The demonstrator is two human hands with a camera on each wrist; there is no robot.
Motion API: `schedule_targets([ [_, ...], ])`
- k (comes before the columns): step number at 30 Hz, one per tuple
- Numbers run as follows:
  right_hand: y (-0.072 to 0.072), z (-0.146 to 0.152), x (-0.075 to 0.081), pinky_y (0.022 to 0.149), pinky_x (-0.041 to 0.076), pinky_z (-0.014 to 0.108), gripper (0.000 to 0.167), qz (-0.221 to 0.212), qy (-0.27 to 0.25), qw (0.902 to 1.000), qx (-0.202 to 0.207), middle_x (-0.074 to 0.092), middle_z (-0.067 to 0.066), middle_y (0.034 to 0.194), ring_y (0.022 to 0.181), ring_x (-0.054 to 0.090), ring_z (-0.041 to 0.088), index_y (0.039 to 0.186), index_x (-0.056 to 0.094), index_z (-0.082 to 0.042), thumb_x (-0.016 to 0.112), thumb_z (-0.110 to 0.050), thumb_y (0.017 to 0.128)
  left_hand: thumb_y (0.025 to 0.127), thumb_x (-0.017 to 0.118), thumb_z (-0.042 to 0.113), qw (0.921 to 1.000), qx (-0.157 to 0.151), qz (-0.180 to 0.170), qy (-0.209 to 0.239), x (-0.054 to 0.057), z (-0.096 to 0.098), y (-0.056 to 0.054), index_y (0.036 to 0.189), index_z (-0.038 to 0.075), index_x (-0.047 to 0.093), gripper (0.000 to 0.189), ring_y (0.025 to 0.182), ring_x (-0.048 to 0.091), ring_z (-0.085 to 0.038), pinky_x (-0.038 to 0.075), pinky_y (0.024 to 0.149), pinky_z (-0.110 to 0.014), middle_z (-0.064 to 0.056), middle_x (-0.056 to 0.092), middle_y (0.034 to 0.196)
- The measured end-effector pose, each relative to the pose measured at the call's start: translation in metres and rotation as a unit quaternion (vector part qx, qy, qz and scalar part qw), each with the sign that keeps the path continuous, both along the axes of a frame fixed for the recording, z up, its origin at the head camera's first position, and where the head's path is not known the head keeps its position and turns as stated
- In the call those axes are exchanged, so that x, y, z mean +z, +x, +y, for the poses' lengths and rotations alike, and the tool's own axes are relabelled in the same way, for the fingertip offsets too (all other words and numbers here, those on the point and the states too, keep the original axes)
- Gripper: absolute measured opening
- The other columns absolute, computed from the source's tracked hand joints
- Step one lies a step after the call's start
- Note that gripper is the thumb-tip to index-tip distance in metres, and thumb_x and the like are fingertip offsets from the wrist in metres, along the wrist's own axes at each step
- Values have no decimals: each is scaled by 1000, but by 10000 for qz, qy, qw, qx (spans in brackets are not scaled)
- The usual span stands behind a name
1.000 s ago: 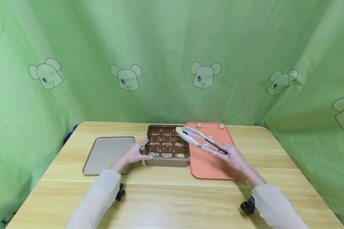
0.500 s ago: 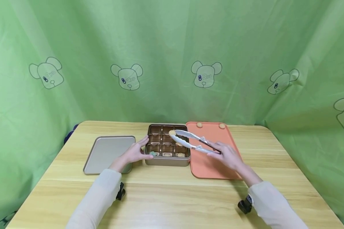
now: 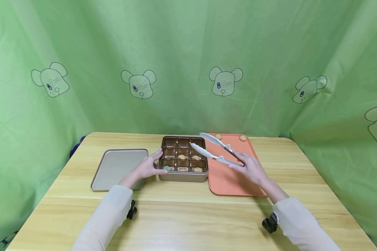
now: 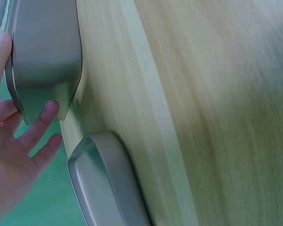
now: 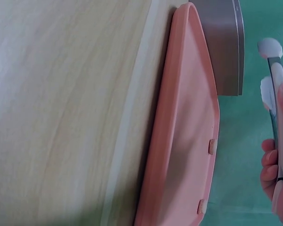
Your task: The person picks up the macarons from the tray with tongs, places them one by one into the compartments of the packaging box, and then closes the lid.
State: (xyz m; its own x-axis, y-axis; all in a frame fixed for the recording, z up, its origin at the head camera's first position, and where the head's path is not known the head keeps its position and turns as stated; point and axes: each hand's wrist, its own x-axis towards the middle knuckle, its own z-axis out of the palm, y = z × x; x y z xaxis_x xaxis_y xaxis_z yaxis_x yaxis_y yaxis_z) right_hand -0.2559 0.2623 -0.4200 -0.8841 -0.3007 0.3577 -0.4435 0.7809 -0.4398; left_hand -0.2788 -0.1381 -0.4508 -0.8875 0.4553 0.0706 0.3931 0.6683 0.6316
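A: Status on the hands?

B: Left hand [image 3: 148,168], left of centre in the head view; grip spread, fingers along the left wall of the metal box [image 3: 183,177], thumb at its front left corner; right hand [image 3: 251,169], right of centre, grip curled round the handles of the metal tongs [image 3: 204,152].

A: Tongs?

B: Jaws well apart, pale tips pointing left; they hang over the right part of the box and the tray [image 3: 232,181] beside it; in the right wrist view they sit at the right edge of the frame.

A: Box contents?

B: Box at mid-frame; brown insert [image 3: 183,142], three by three; green biscuit [image 3: 167,168] in the front left compartment; front biscuit [image 3: 198,170] at front right; centre biscuit [image 3: 182,157] in the middle one; side biscuit [image 3: 196,158] middle row, right.

A: Rest of the counter [image 3: 188,223]?

B: Orange tray right of the box, edges meeting or nearly so; left tray biscuit [image 3: 218,137] and right tray biscuit [image 3: 243,138] near its far edge, well apart; grey lid [image 3: 119,170] lies left of the box, partly behind the left hand and wrist; green curtain [image 3: 182,42] with bear-head outlines fills the upper frame.
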Motion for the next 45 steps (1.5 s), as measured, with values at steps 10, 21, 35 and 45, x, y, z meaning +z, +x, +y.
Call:
schedule_targets([
  [10, -5, 11, -4, 59, 39, 35, 63, -265, -42, 9966, -776, 58, 17, 86, 70, 47, 26, 133, 45, -3, 66, -34, 83, 74, 73, 38, 9999, 22, -57, 85, 1, 0, 1, 141, -3, 26, 91, 108, 51, -38, 16, 110, -44, -13, 14, 151],
  [21, -12, 22, -10, 68, 45, 52, 63, -546, 313, 9893, -1314, 57, 32, 107, 83, 55, 40, 131, 45, 1, 65, -35, 83, 74, 73, 37, 9999, 20, -48, 123, 1, 0, 1, 140, -4, 26, 91, 135, 19, -35, 15, 110, -46, -15, 15, 151],
  [35, -26, 27, -18, 62, 43, 47, 64, -1184, 705, 9775, -1595, 54, 34, 109, 84, 54, 43, 135, 42, -2, 60, -39, 86, 74, 72, 39, 10000, 18, 31, 35, 3, 0, 3, 140, -4, 27, 91, 133, 20, -40, 15, 108, -54, -17, 15, 150],
  [45, -38, 20, -19, 55, 39, 38, 64, -1325, 680, 9730, -1764, 55, 34, 108, 75, 51, 35, 136, 41, -4, 56, -42, 87, 75, 72, 40, 10000, 14, 70, -21, 3, 0, 3, 140, -4, 27, 90, 133, 21, -40, 13, 107, -58, -15, 16, 150],
])
